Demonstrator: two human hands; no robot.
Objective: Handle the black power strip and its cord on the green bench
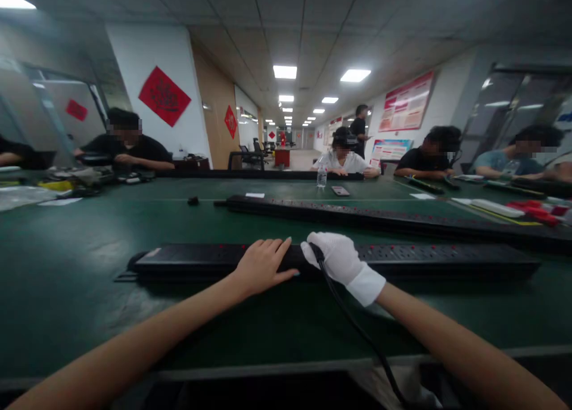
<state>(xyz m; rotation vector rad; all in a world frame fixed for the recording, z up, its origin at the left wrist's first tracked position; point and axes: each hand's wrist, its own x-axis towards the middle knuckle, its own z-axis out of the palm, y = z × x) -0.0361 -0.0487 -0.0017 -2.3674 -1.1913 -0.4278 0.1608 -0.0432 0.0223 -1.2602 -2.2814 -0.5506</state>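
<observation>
Left hand (261, 268) spreads flat over the rigid-looking power strip (187, 258), lengthwise near the bench (201, 341)'s front edge; gloved right hand (337, 258) curls round the bendy black cable (358, 328)'s end, likely its firmest hold.

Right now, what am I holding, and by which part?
Your gloved right hand holds a black cable near its upper end; whatever the fingers cover there is hidden.

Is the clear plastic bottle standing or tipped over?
Upright: the clear plastic bottle stands on the green tabletop, its long sides vertical.
</observation>
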